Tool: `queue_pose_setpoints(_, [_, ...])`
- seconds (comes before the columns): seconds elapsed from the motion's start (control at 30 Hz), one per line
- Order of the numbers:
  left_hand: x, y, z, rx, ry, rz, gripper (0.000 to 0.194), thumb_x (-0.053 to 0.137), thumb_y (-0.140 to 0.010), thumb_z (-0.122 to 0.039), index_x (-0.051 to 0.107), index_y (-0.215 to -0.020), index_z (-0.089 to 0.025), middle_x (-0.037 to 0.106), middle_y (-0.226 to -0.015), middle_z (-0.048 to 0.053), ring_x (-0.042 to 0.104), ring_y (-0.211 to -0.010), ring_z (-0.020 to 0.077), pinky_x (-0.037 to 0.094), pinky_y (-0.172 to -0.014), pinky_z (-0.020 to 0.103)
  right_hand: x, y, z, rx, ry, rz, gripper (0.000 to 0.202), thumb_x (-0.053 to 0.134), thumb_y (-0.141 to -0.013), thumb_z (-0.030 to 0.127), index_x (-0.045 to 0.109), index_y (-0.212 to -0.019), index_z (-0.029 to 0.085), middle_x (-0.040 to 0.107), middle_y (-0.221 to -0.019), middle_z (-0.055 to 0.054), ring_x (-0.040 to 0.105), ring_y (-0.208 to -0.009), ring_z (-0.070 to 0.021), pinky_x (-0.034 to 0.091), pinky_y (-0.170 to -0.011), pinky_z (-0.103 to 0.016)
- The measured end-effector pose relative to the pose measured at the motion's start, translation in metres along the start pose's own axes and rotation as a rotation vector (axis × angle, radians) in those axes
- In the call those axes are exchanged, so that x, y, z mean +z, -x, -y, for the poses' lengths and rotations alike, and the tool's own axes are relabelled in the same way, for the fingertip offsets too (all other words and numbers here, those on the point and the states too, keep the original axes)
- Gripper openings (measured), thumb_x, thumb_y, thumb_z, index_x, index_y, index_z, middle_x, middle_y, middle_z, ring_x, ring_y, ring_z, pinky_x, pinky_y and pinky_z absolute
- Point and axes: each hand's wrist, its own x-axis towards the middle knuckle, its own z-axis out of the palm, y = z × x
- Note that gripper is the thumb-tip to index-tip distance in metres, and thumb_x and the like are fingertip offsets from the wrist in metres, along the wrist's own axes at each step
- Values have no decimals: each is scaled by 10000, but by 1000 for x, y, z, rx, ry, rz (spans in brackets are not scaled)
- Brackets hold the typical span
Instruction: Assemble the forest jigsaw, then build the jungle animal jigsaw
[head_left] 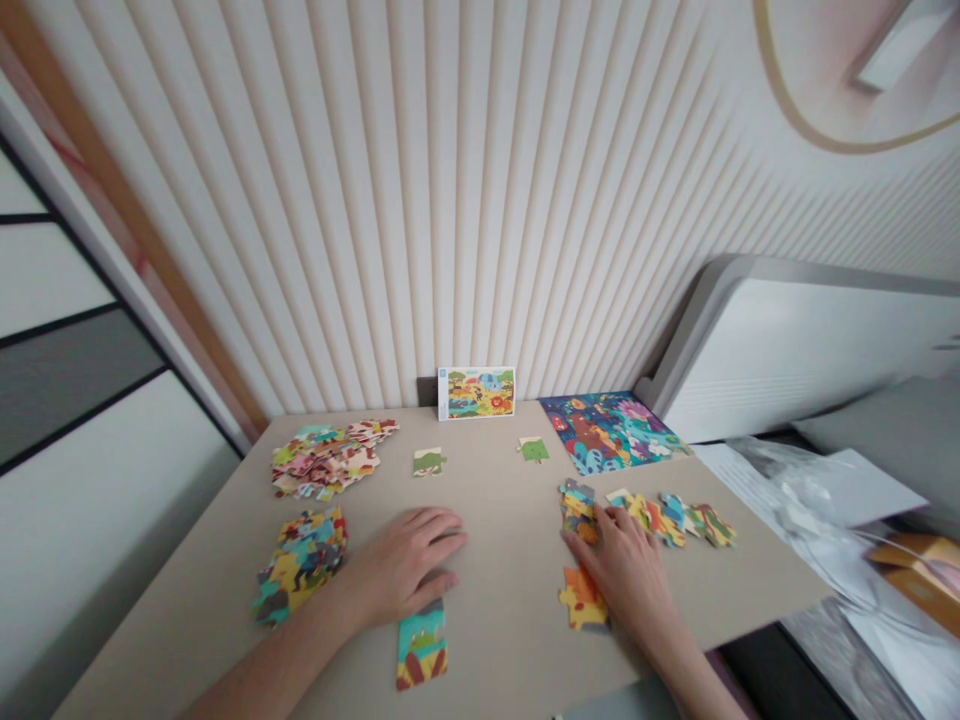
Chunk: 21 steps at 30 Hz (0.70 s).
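Note:
My left hand (412, 560) lies palm down over the table with its fingers stretched out and the thumb apart. Just below its thumb is a joined strip of puzzle pieces (422, 648) with a green animal on blue, its top end partly covered by the hand. My right hand (628, 562) is at a small joined group of yellow and grey-blue puzzle pieces (577, 505), thumb and fingertips closed around its lower end. Under that hand's thumb side lies an orange and yellow puzzle piece group (583, 598). More loose puzzle pieces (709, 524) lie to the right of the fingers.
Two heaps of puzzle pieces, one mostly backs up (330, 460) and one colourful (304, 560), lie on the left. Two green pieces (429, 461) (534, 450) lie apart. A picture card (477, 393) leans on the wall; a dark-blue puzzle picture (615, 430) is at back right.

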Motion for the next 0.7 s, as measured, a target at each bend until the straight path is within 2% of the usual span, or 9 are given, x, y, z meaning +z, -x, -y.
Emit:
queue_pose_setpoints(0.13, [-1,0,0,0,-1,1,402,570,-963,-394,575,-1342,-260,615,-1318,90,541,-1262,267,438,-1099,437,5,-2,1,1,-27,-12,428,543,-936,529,701,-1205,235,688,-1123,-139,655,-1020,-316,470,-870,-442])
queue_pose_setpoints(0.3, [-2,0,-2,-11,-10,10,400,579,-961,-393,577,-1338,-261,613,-1317,88,540,-1259,265,435,-1099,433,1,1,-4,2,-85,1,374,555,-930,486,724,-1167,251,696,-1135,-118,664,-1022,-300,474,-879,-428])
queue_pose_setpoints(0.43, [-1,0,-2,-15,-12,5,395,585,-958,-393,580,-1330,-260,613,-1311,86,538,-1259,267,434,-1098,433,-3,2,-11,10,-161,55,438,582,-901,530,714,-1209,249,697,-1131,-112,669,-1014,-301,490,-840,-402])
queue_pose_setpoints(0.57, [0,0,-1,-13,-17,16,398,570,-969,-393,568,-1343,-257,604,-1324,89,529,-1272,273,430,-1100,447,-3,-5,-23,16,-231,152,569,605,-858,586,673,-1271,200,699,-1029,-103,677,-895,-278,497,-754,-361])
queue_pose_setpoints(0.7, [0,0,-1,-6,-9,12,403,569,-967,-403,571,-1342,-254,611,-1319,95,535,-1266,280,434,-1096,457,-4,-12,-30,48,-301,217,613,658,-821,579,648,-1287,181,700,-993,-91,677,-902,-270,505,-780,-361])
